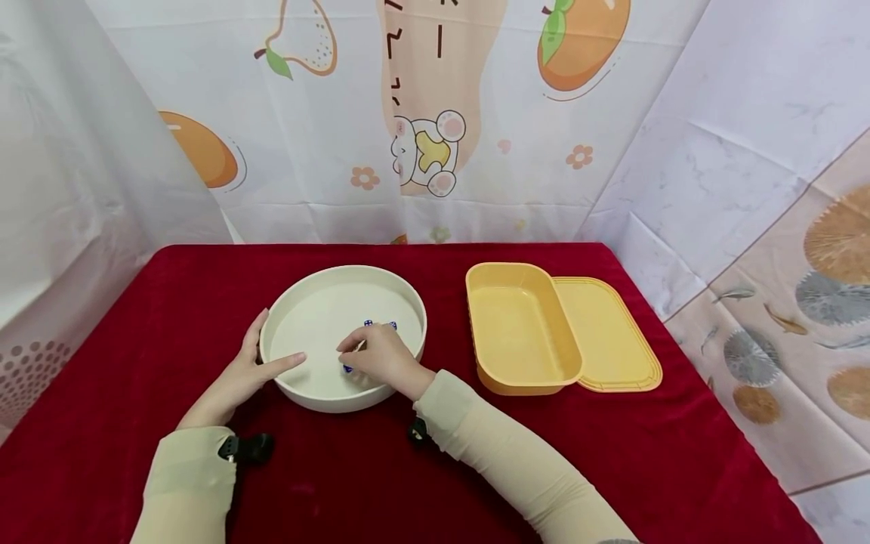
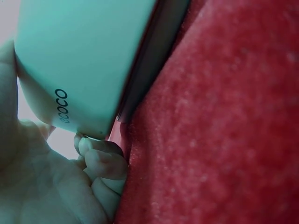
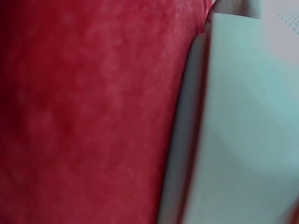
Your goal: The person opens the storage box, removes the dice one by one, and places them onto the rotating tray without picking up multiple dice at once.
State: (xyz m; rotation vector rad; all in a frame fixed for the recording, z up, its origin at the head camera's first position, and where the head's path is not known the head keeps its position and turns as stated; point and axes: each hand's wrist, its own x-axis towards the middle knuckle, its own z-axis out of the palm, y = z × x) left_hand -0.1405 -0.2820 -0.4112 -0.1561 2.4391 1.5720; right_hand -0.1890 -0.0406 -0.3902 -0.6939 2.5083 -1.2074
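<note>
A round cream-white tray [image 1: 299,321] with a raised rim stands on the red cloth. My left hand [image 1: 241,381] grips its left side, thumb over the rim and the other fingers curled low against the outer wall, as the left wrist view shows. Inside the tray, my right hand [image 1: 387,359] reaches down with bent fingers, thumb and forefinger close together. A small blue die [image 1: 348,369] shows right beside the thumb tip; whether anything is pinched there is hidden. Two more blue dice, one die [image 1: 368,323] and another die [image 1: 393,326], lie just behind the hand.
To the right of the tray stands a yellow rectangular box [image 1: 516,332]. Its side overlaps a flat yellow lid [image 1: 615,332] lying on the cloth. The red cloth [image 1: 381,483] covers the table, and a printed curtain [image 1: 306,151] hangs behind its far edge.
</note>
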